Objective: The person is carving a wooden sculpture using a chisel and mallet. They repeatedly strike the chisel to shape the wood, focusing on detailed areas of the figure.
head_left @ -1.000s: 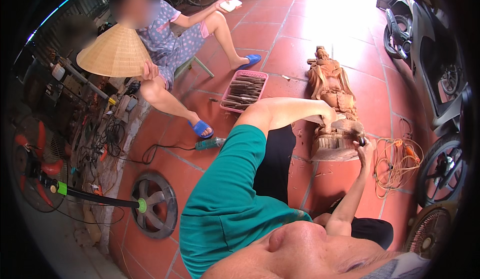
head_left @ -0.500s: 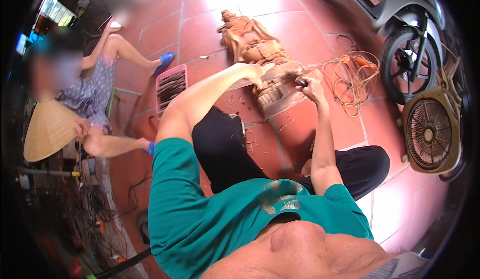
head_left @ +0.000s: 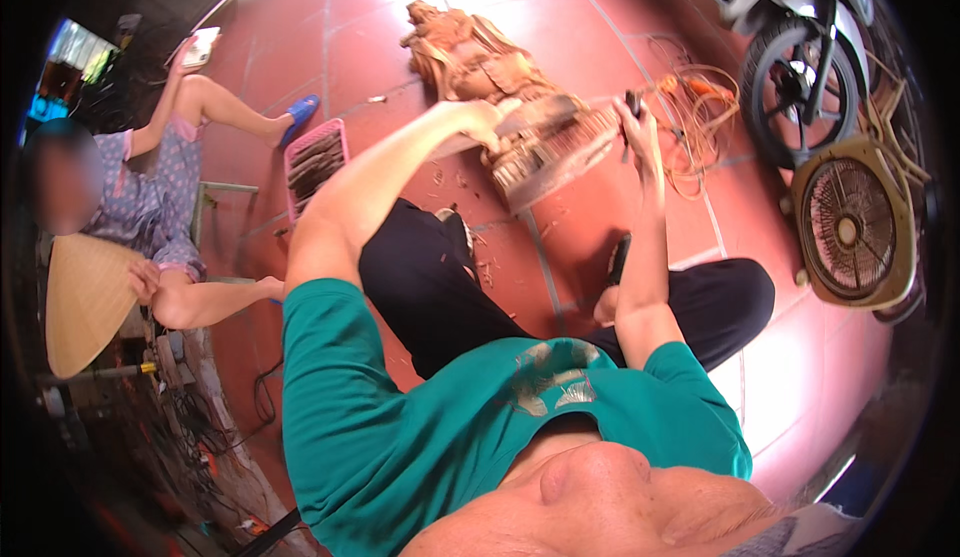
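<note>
A carved wooden statue (head_left: 480, 62) lies on the tiled floor in front of me, its base toward me. My left hand (head_left: 480, 122) is closed round the handle of a wooden mallet (head_left: 548, 117); the mallet's thick head is over the statue's base. At the right end of the base, my right hand (head_left: 643, 135) grips a dark-handled chisel (head_left: 632, 104), held roughly upright. The chisel's cutting end cannot be made out. Between mallet head and chisel there is a small gap.
Wood chips lie round my feet. A pink basket (head_left: 340, 129) of tools stands left, beside a seated person (head_left: 165, 182) with a conical straw hat (head_left: 88, 307). At right are an orange cable (head_left: 690, 147), a motorbike wheel (head_left: 795, 87) and a box fan (head_left: 850, 227).
The whole view has shifted, so most things sit further left and up. The mallet head has drawn away from the chisel, and my right hand has moved outward from the statue's base.
</note>
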`<state>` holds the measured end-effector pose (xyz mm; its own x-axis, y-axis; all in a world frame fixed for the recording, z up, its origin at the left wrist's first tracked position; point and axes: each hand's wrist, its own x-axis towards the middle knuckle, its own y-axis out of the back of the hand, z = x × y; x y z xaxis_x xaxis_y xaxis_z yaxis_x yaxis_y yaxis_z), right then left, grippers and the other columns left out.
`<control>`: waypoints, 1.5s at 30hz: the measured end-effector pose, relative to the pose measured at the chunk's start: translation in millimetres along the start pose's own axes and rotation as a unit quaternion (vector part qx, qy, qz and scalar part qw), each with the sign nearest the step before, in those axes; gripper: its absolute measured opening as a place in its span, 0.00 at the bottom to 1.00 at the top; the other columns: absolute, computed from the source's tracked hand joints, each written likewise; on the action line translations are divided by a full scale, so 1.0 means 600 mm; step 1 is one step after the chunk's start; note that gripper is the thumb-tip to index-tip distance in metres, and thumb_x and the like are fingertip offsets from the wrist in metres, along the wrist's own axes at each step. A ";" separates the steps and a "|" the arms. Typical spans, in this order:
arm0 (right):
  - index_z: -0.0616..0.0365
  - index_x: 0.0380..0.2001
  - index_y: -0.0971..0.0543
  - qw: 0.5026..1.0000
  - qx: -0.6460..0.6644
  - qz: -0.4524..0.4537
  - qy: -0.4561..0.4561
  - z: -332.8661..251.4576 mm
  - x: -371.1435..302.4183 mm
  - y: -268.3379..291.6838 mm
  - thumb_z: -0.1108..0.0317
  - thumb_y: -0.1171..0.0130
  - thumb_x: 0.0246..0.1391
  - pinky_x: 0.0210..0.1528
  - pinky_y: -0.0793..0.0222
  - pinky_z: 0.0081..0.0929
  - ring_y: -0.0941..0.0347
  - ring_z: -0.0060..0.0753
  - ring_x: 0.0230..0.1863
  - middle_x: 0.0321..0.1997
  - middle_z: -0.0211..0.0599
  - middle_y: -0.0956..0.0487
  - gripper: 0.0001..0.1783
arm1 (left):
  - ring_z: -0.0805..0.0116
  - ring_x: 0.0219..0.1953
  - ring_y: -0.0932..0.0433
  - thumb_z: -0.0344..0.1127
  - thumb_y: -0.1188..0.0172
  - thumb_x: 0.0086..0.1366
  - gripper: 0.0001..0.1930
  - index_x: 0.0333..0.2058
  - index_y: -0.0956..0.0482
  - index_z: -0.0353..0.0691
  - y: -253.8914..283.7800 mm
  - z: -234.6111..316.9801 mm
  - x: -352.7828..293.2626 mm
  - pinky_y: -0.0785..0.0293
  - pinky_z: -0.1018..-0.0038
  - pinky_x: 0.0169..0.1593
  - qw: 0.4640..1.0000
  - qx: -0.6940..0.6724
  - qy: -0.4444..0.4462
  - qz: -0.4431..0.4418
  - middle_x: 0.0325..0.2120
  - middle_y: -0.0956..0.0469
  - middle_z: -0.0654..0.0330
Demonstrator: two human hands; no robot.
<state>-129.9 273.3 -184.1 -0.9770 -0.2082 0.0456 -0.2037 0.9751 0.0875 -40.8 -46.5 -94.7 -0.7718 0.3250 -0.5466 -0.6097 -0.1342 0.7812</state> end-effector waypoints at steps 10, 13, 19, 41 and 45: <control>0.57 0.37 0.25 0.930 0.361 0.073 -0.010 0.029 0.025 0.028 0.65 0.40 0.64 0.36 0.18 0.39 0.21 0.34 0.30 0.29 0.35 0.21 0.08 | 0.44 0.69 0.42 0.45 0.22 0.44 0.66 0.73 0.63 0.38 0.009 -0.002 -0.009 0.39 0.56 0.68 0.997 0.008 0.054 -0.049 0.72 0.51 0.41; 0.56 0.39 0.26 0.937 0.347 0.046 -0.016 0.046 0.029 0.003 0.63 0.39 0.64 0.38 0.17 0.41 0.19 0.36 0.33 0.32 0.36 0.21 0.09 | 0.42 0.63 0.33 0.40 0.26 0.51 0.61 0.73 0.64 0.40 -0.002 -0.018 -0.005 0.34 0.57 0.64 0.999 0.011 0.021 -0.025 0.65 0.41 0.31; 0.55 0.42 0.28 0.934 0.356 -0.004 -0.018 0.047 0.030 -0.051 0.64 0.38 0.63 0.42 0.17 0.40 0.20 0.35 0.35 0.33 0.34 0.22 0.11 | 0.42 0.62 0.32 0.39 0.25 0.52 0.61 0.73 0.64 0.42 -0.003 -0.004 0.000 0.32 0.54 0.61 0.996 0.022 0.068 -0.045 0.63 0.36 0.33; 0.52 0.54 0.31 0.973 0.229 -0.011 0.022 0.054 0.007 -0.110 0.68 0.37 0.61 0.42 0.21 0.28 0.20 0.27 0.42 0.42 0.33 0.22 0.20 | 0.41 0.59 0.28 0.42 0.24 0.51 0.57 0.70 0.56 0.41 -0.017 -0.018 0.017 0.30 0.53 0.58 0.998 0.013 0.048 -0.039 0.56 0.27 0.38; 0.52 0.54 0.30 0.982 0.184 -0.014 0.029 0.044 0.003 -0.116 0.69 0.37 0.62 0.44 0.22 0.26 0.20 0.26 0.43 0.43 0.32 0.22 0.20 | 0.41 0.59 0.28 0.43 0.24 0.51 0.57 0.70 0.56 0.41 -0.028 -0.037 0.030 0.30 0.52 0.58 0.998 -0.001 0.048 -0.035 0.56 0.27 0.38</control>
<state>-119.2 207.0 -216.3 -0.9674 -0.2297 0.1062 -0.2506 0.9279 -0.2761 -48.5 -59.1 -124.4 -0.7411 0.2420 -0.6262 -0.6629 -0.1158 0.7397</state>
